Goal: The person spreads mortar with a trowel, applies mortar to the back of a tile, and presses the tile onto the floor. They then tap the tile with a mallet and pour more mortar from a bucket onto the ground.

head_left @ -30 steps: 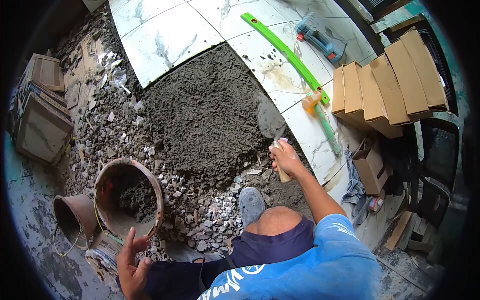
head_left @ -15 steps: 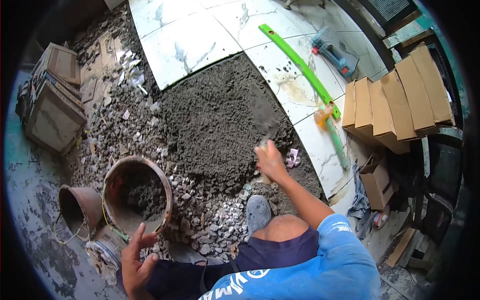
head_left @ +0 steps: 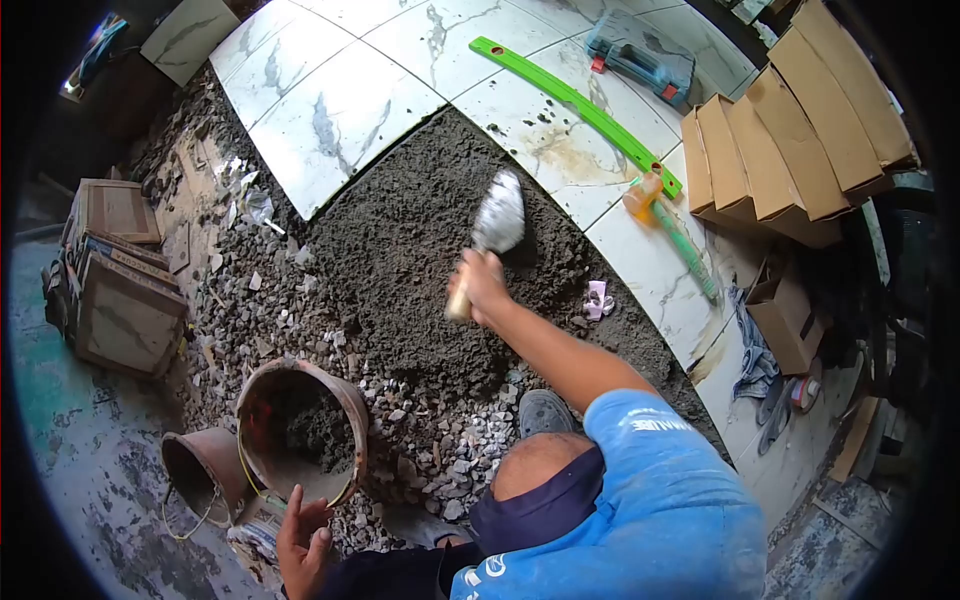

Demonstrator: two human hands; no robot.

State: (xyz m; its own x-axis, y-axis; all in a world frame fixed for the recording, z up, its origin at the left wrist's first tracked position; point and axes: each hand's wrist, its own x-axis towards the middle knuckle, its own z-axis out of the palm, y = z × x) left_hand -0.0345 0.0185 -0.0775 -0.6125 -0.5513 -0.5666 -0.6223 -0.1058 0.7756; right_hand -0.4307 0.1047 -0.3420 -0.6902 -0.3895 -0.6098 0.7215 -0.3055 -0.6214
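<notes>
My right hand (head_left: 482,288) is wrapped round the wooden handle of a trowel (head_left: 501,216), whose pale, shiny blade is over the bed of grey mortar (head_left: 400,260). Below the large bucket (head_left: 360,400), which has dark mortar inside, is my left hand (head_left: 304,540), fingers apart and nothing in it. White marbled tiles (head_left: 330,110) border the mortar at the top and right. Right of the trowel, a small pinkish piece (head_left: 598,300) lies on the mortar.
A green level (head_left: 575,102), a mallet (head_left: 675,235) and a blue tool case (head_left: 642,58) lie on the tiles. Cardboard boxes (head_left: 780,150) stand at the right. A smaller bucket (head_left: 205,475), gravel (head_left: 240,290) and stacked boxes (head_left: 130,305) are at the left.
My right hand has moved left and up with the trowel, whose blade now shows bright instead of dark. The whole view has shifted, and my left hand appears lower and farther right.
</notes>
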